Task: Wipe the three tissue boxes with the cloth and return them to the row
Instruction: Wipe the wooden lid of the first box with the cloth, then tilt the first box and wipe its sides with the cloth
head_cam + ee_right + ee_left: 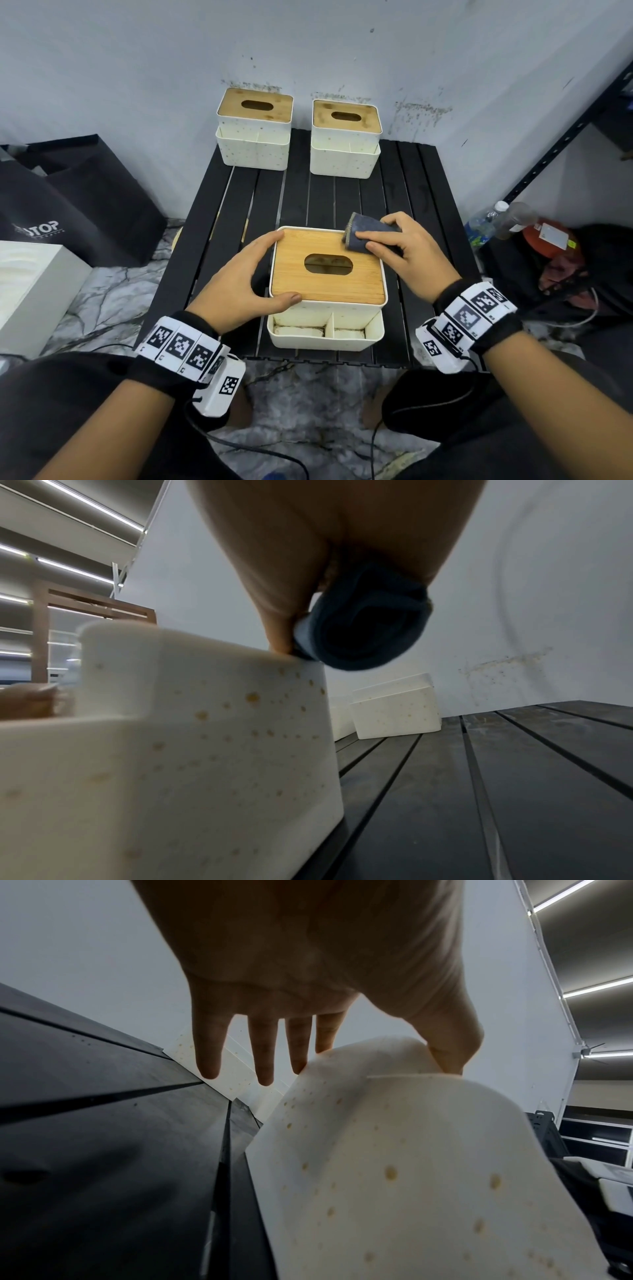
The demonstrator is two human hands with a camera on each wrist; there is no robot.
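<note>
A white tissue box (327, 308) with a wooden lid (325, 284) stands near the front of the black slatted table (342, 202). My left hand (246, 270) braces its left side, thumb on the near corner and forefinger at the far corner. In the left wrist view the fingers (263, 1047) are straight beside the speckled box (394, 1164). My right hand (397, 250) grips a folded dark blue cloth (368, 233) on the lid's far right corner. The cloth (363, 631) touches the box rim (205, 723). Two more tissue boxes (255, 133) (346, 140) stand at the back by the wall.
A black bag (85, 205) and a white box (34, 291) lie on the floor to the left. To the right are a dark metal rack (565, 137), bottles (486, 222) and a red item (548, 240). The wall rises right behind the table.
</note>
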